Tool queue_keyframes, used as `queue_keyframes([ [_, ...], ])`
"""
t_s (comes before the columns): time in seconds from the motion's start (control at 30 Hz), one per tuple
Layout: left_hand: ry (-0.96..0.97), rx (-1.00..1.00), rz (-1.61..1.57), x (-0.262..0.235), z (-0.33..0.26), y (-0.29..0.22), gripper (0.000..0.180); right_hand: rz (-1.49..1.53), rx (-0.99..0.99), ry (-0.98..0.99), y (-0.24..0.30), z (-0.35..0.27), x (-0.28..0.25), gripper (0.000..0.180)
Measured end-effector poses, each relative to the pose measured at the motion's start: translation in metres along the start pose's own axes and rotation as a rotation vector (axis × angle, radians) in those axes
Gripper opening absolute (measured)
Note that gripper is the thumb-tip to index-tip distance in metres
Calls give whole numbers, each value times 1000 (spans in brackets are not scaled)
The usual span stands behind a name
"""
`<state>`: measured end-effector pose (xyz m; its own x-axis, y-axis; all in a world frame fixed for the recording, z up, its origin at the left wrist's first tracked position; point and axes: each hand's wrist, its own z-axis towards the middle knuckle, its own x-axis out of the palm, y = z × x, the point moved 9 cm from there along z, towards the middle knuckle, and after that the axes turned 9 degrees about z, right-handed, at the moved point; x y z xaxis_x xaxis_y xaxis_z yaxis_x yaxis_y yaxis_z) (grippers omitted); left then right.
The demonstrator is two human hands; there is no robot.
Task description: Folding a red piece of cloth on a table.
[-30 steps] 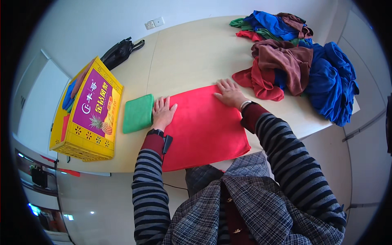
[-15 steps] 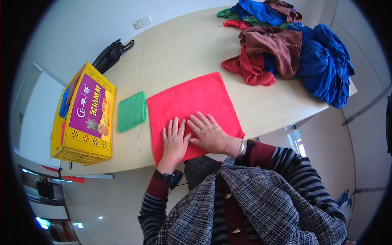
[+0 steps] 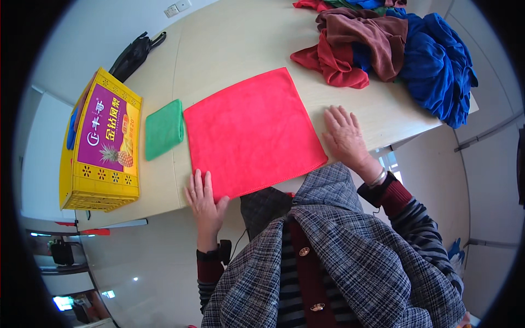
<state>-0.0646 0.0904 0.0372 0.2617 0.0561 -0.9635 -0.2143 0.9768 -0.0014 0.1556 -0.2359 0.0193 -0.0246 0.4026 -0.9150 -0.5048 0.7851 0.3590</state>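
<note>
A red cloth (image 3: pixel 251 131) lies spread flat on the pale table, its near edge along the table's front edge. My left hand (image 3: pixel 205 201) rests at the cloth's near left corner, fingers stretched out. Beyond the cloth's right edge, my right hand (image 3: pixel 344 136) lies on the tabletop with its fingers extended. Neither hand grips anything. Just left of the red cloth is a folded green cloth (image 3: pixel 164 130).
A yellow crate (image 3: pixel 112 147) with a purple panel stands at the left, cloths inside. Behind it lies a black bag (image 3: pixel 134 56). Crumpled brown cloth (image 3: pixel 377 41), red cloth (image 3: pixel 336 64) and blue cloth (image 3: pixel 437 68) are heaped at the far right of the table (image 3: pixel 229 54).
My hands have moved apart from the middle of the red cloth, the left toward its near left corner, the right off its right side. The view has shifted slightly.
</note>
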Motion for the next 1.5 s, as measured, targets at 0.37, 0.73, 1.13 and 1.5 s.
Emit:
queue_keyframes([
  [0.37, -264, 191, -89, -27, -19, 5, 40, 184, -560, 227, 86, -37, -1, 82],
  [0.73, -112, 126, -357, -84, -10, 13, 18, 346, -609, 184, 90, -44, -37, 41],
  [1.13, -18, -315, -977, -19, 124, 82, 13, 630, -165, 528, 44, 135, -20, 30],
  [1.5, -25, -408, -725, 61, 157, 119, 30, 697, 236, 262, 7, 163, 35, 44],
])
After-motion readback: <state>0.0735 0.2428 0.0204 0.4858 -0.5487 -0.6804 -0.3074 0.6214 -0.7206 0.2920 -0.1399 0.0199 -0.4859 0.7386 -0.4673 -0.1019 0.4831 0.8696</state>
